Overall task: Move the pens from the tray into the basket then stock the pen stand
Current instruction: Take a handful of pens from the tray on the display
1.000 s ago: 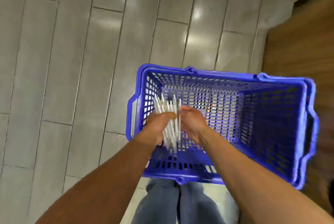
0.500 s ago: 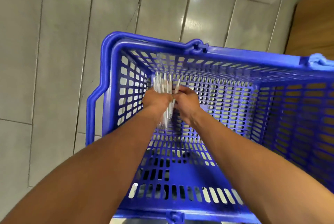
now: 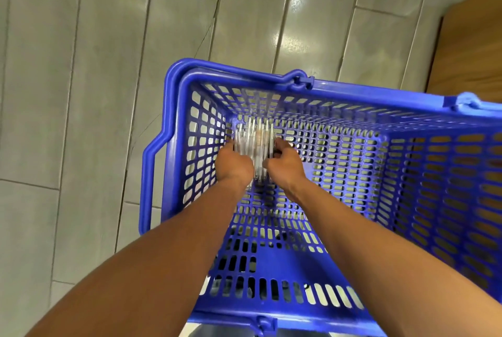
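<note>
Head view: both arms reach down into a blue plastic shopping basket (image 3: 353,97) standing on grey floor tiles (image 3: 81,92). The left hand (image 3: 234,165) and right hand (image 3: 286,164) together clasp a bundle of clear-barrelled pens (image 3: 255,141) — fingers curled round it from either side (the pens are blurred). The bundle sits low in the basket's far-left corner, near the perforated floor. A wooden surface (image 3: 472,45) lies at far right.

Grey tiled floor (image 3: 81,92); blue basket (image 3: 353,97) on it.
</note>
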